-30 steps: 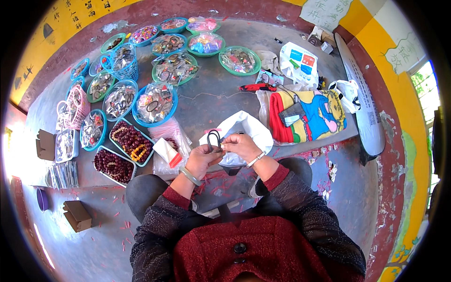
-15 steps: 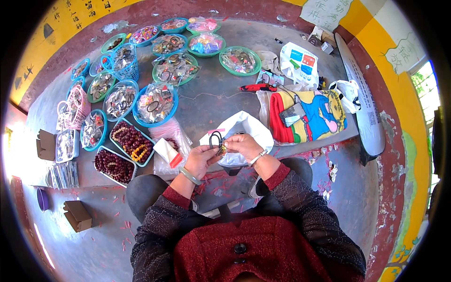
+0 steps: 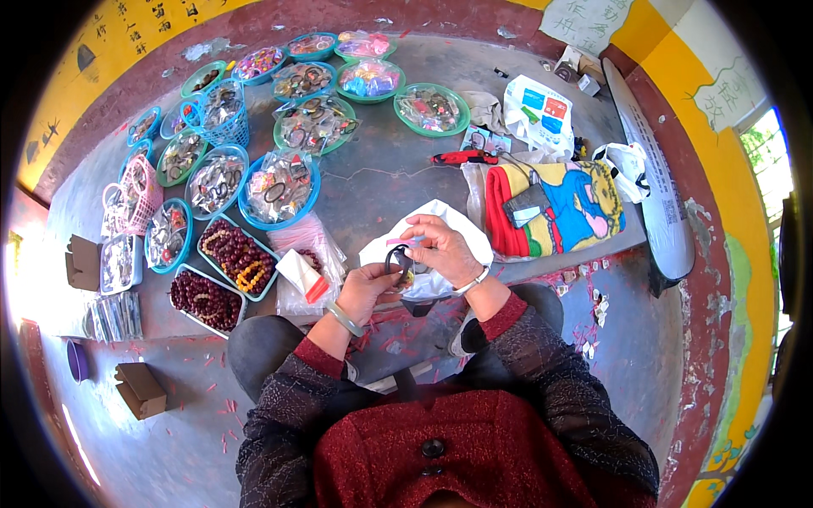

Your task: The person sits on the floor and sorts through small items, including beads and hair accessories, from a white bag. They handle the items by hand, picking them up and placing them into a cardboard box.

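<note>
A black looped band that looks like a hair tie [image 3: 395, 256], with a small gold-coloured piece at its lower end, is held between my hands. My left hand [image 3: 366, 288] is closed around the lower end, thumb and fingers pressed together. Above and to its right, my right hand [image 3: 445, 252] has its bent fingertips at the top of the loop, pinching there. Just behind them lies an open white plastic bag [image 3: 472, 245], partly covered by my right hand. What is inside it is mostly hidden.
Baskets of bagged trinkets, including a blue basket [image 3: 282, 222], crowd the platform's left. Trays of dark red beads [image 3: 196, 303] and clear plastic sleeves [image 3: 290, 241] lie nearer. A colourful folded cloth [image 3: 555, 207] bears a dark phone-like object [image 3: 527, 206].
My right hand has moved up from the gold-coloured piece to the top of the black loop. The loop has shifted slightly right, while my left hand stays nearly in place.
</note>
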